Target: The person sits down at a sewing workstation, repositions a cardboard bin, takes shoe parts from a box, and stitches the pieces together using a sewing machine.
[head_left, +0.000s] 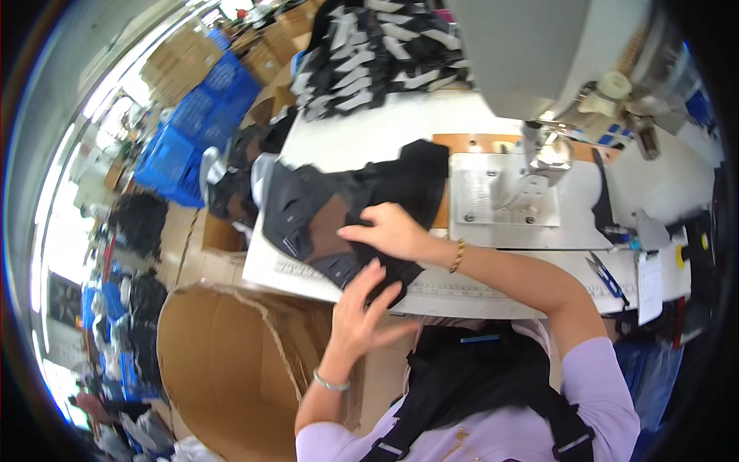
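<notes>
- Nearest are the black apron [477,377] over a lilac top and, to its left, a large open brown cardboard box [219,362] beside the table.
- The person's left hand [356,317] is open, fingers spread and slightly blurred, at the near edge of the work; whether its fingertips touch the cloth, I cannot tell. Laying those fingers flat there would probably steady that edge better than pinching it.
- The person's right hand [396,231] lies over the middle of the work, with thumb and visible fingers apart, not closed on anything that shows. Light, even pressure seems best, so the layers do not skew.
- Under both hands is the black fabric piece with a brown panel [296,196], on the white tabletop [369,131], its lower part reaching the near edge. It looks floppy, so it would be worth supporting that part and smoothing outward from the middle.
- A printed ruler strip [454,290] runs along the near edge; the blue-handled snips [608,277] lie right, well apart from the hands.
- Beyond the right hand, the pale grey sewing machine [523,54] stands over a shiny metal plate [493,192], just beside the fabric; keeping folds off that plate seems wise.
- Farther off lie a heap of black and white pieces [369,58] and stacked blue plastic crates [196,115].
</notes>
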Tool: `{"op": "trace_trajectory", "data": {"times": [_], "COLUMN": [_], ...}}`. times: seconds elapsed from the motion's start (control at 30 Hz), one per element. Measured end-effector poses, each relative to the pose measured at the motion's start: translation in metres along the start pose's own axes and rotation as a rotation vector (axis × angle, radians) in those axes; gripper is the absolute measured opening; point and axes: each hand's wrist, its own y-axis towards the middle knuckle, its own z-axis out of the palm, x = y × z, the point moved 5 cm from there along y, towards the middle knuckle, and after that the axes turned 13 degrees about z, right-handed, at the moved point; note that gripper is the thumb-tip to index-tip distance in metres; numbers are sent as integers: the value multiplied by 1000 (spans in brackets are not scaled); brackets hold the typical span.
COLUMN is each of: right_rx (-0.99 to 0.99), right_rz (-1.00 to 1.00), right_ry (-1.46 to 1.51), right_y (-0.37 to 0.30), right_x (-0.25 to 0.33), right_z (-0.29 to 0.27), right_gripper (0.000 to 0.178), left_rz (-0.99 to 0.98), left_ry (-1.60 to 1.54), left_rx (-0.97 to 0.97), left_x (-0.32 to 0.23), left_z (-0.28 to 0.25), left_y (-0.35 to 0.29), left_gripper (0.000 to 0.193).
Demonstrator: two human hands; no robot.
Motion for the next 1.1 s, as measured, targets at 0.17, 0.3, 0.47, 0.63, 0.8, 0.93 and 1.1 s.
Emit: {"op": "trace_trajectory", "data": {"times": [0.17,0.3,0.47,0.63,0.8,0.93,1.1], "right_rx": [-26,-20,-75,-46,-323,585,275], "right_rz": [-9,30,-142,75,-361,102,582], "right_ry": [157,372,414,570,-373,-452,-193], "right_y": [8,25,32,44,-32,-134,-178], "right_x": [16,21,50,35,-15,-31,-58], "right_z": [21,14,-26,-75,-94,-115,-217], "right_gripper": [47,52,42,30,28,29,24], "left_rz": [-364,-748,-659,-713,-775,-855,-848], "left_ry": [-643,-1387,-1422,-1637,-1637,-1597,-1599], "left_rx": [-57,-940,-1314,-1092,-976,-1023,-1003], "left_x": [-27,11,47,94,121,128,113], "left_z": [43,67,32,86,96,85,82], "left_y": [-65,-38,22,51,43,26,30], "left_gripper": [38,53,50,34,34,34,36]}}
